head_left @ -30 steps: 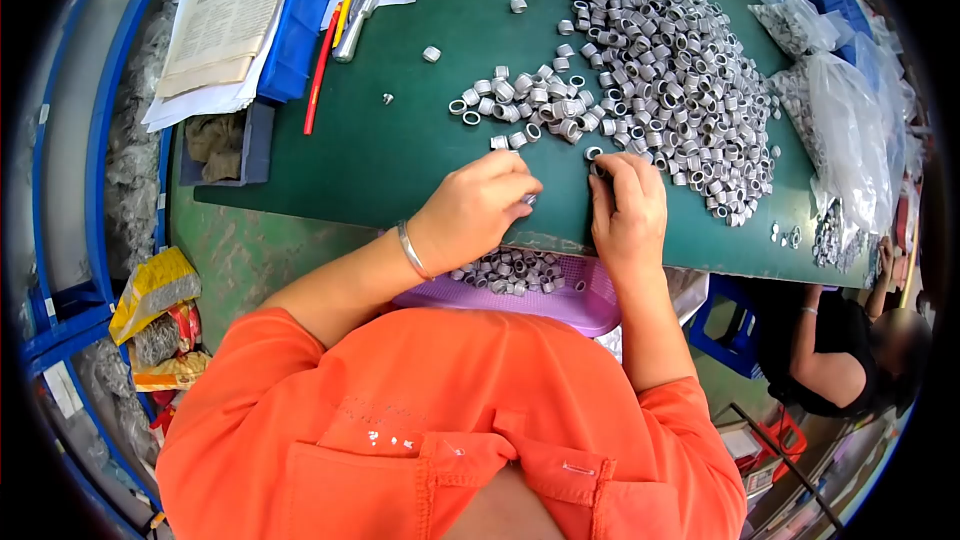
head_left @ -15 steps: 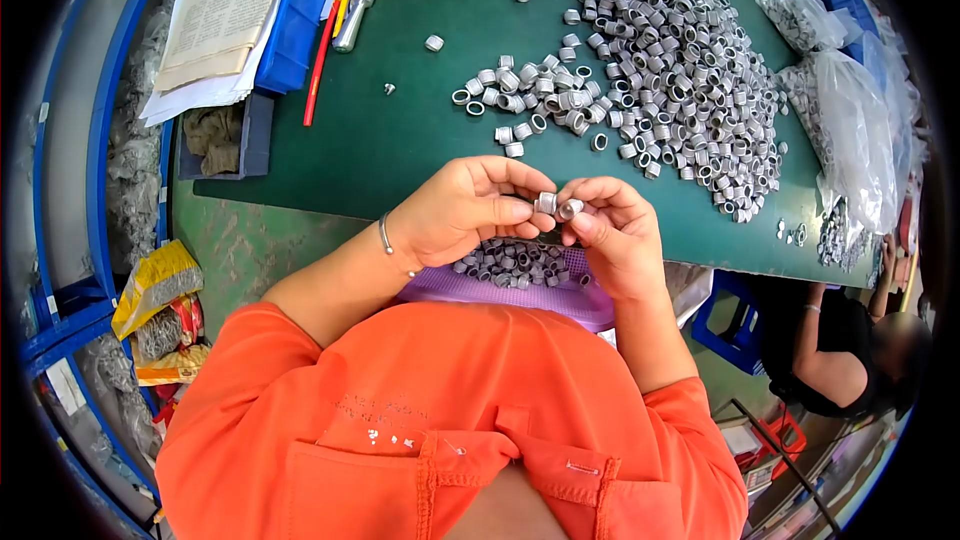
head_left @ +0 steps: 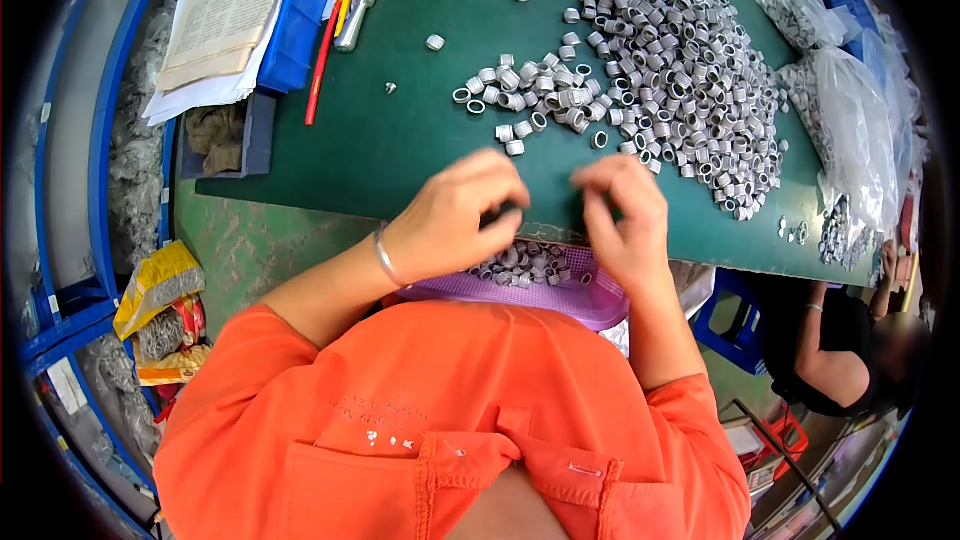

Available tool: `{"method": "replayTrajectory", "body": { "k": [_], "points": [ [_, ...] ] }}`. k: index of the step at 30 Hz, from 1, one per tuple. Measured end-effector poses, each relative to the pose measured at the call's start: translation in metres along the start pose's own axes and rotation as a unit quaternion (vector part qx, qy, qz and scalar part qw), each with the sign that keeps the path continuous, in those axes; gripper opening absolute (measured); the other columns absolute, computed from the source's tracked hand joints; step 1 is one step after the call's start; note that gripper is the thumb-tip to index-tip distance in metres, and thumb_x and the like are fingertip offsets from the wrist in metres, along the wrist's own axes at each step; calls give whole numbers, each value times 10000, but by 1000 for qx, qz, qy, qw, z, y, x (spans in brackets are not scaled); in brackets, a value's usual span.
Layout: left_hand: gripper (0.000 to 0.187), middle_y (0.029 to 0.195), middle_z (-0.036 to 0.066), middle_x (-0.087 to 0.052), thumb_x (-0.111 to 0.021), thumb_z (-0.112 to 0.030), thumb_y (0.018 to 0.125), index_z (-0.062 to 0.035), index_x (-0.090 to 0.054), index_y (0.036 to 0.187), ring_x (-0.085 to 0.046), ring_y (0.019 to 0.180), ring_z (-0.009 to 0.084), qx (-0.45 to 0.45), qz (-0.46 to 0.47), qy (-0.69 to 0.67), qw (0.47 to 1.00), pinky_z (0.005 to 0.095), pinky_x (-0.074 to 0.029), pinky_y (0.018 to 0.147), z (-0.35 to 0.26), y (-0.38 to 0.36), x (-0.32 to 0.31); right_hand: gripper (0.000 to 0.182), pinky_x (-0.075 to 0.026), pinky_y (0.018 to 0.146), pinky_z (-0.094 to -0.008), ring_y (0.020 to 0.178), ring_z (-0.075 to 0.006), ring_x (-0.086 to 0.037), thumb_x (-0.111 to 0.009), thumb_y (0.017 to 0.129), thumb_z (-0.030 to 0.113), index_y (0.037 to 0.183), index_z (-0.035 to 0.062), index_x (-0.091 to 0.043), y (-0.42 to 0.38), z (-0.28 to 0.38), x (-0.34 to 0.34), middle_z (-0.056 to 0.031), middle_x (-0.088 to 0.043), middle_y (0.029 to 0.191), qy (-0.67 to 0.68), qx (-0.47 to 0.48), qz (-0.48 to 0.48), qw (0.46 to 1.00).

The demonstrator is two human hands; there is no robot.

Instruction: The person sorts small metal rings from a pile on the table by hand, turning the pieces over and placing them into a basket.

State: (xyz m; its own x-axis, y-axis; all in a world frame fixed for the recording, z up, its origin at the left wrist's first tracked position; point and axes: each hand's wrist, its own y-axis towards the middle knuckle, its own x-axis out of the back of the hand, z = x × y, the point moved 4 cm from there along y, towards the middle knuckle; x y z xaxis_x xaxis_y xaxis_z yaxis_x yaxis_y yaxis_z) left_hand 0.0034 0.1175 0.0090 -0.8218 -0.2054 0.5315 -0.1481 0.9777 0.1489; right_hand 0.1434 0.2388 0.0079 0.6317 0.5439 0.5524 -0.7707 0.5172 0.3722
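My left hand (head_left: 455, 220), a bracelet at its wrist, hovers over the green table's front edge, slightly blurred. Its thumb and forefinger are apart, with no part visible between them. To its right, my right hand (head_left: 628, 215) has curled fingers and a separate thumb, and nothing shows in its grip. Below and between the hands, a purple basket (head_left: 585, 310) holds many small grey metal rings (head_left: 522, 265). A small group of rings (head_left: 540, 90) lies beyond my hands on the table, beside a large heap (head_left: 690, 70).
On the green table (head_left: 400, 140) lie a red pen (head_left: 322, 70), papers (head_left: 215, 15) and a blue tray (head_left: 300, 20). A grey bin (head_left: 258, 135) is at the left edge. Plastic bags (head_left: 855, 120) stand right; another person (head_left: 830, 360) sits beyond a blue stool (head_left: 735, 325).
The two metal pieces between my fingertips are no longer visible there. My hands have moved apart and their fingers have opened. More of the purple basket shows.
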Motion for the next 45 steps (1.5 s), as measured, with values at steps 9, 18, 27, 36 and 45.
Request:
{"method": "replayTrajectory", "body": {
  "k": [9,18,27,36,45],
  "points": [
    [207,904,86,-547,-688,13,719,-25,-589,897,-586,692,196,-32,-126,111,985,303,-484,610,14,15,2,211,-489,722,-305,800,-205,-603,-645,742,-75,931,8,-601,4,-7,-7,-97,-596,933,37,-104,-27,994],
    [188,901,83,-602,-629,48,772,3,-591,950,-623,762,136,91,-58,-21,994,248,-505,641,14,15,7,174,-528,782,-274,877,-184,-639,-558,798,-141,915,-14,-577,-12,-10,-23,-141,-622,995,580,-251,21,774],
    [134,937,93,-625,-574,24,855,38,-580,988,-655,875,197,290,-96,-490,816,255,-540,747,35,-5,4,278,-441,685,-364,798,-284,-529,-598,707,-65,974,10,-607,30,7,-36,-94,-553,882,-75,64,-24,995],
    [99,956,87,-615,-554,-72,904,-29,-574,991,-600,843,145,261,-48,-639,722,250,-508,718,38,-9,-2,220,-465,700,-323,795,-230,-588,-632,723,-67,922,27,-616,20,-2,-29,-85,-587,920,15,-32,-20,999],
    [217,1002,118,-614,-511,-65,923,4,-556,1124,-628,837,144,252,4,-690,678,237,-529,720,31,-8,-10,234,-518,730,-238,835,-127,-616,-583,842,-63,1075,-46,-589,-3,-11,-31,-66,-632,925,527,-258,16,810]
  ]
}}
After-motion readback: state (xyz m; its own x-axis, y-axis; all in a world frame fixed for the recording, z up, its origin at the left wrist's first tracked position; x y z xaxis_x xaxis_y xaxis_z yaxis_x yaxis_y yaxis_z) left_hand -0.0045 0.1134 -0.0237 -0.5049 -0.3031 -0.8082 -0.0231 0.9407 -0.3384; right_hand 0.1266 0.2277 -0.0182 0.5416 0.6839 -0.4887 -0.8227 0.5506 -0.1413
